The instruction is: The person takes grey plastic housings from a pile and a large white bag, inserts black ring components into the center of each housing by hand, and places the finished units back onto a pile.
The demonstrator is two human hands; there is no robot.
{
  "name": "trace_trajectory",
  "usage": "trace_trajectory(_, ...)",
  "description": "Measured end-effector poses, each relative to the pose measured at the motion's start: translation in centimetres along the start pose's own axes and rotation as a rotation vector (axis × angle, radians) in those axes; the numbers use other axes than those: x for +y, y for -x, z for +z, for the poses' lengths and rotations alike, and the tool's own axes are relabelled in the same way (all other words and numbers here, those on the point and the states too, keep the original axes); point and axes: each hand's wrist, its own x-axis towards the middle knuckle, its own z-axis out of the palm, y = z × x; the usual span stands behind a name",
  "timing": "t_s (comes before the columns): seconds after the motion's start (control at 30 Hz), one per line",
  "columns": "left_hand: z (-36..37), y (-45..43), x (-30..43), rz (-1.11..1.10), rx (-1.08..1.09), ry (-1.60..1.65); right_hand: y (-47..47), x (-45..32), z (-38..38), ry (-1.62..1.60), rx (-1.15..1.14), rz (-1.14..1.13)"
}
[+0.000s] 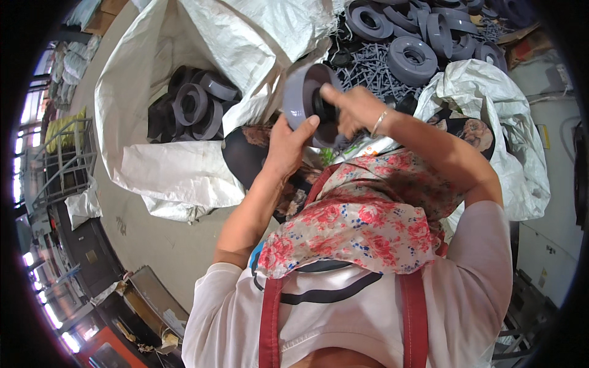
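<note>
A grey plastic ring-shaped part (296, 99) with a deep outer wall is tilted up in front of me. My left hand (290, 142) grips its lower rim, thumb towards the middle. Inside the part sits a dark round insert (326, 108), perhaps rubber. My right hand (361, 108), slightly blurred, is at the part's open side with its thumb by the insert's upper edge and its fingers bent. Whether those fingers grip the insert cannot be made out. Behind the part, many small grey plastic sticks (372, 66) lie in a pile.
A white woven sack (179, 170) stands open at left, with several grey ring parts (189, 105) inside. More ring parts (412, 60) lie heaped at upper right. Another white sack (520, 133) is crumpled at right. A metal rack (64, 156) stands far left, beyond the bare floor (142, 244).
</note>
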Motion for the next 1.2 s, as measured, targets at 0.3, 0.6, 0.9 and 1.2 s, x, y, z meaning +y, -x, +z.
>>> trace_trajectory(0.3,-8.1,-1.6,10.3,0.888,0.743,-0.53,-4.2,5.5,-14.7,1.358,0.908,-0.156)
trace_trajectory(0.6,0.7,-1.4,0.1,0.654,-0.164,-1.4,-1.6,5.7,-9.9,1.322,0.161,-0.501)
trace_trajectory(0.9,0.0,-2.5,-2.1,0.006,-0.125,-0.931,-1.7,7.2,-9.9,0.998,0.507,0.339)
trace_trajectory(1.2,-0.2,-1.8,-1.8,-0.066,0.089,-0.618,-1.3,5.4,-6.1,0.73,0.611,-0.348)
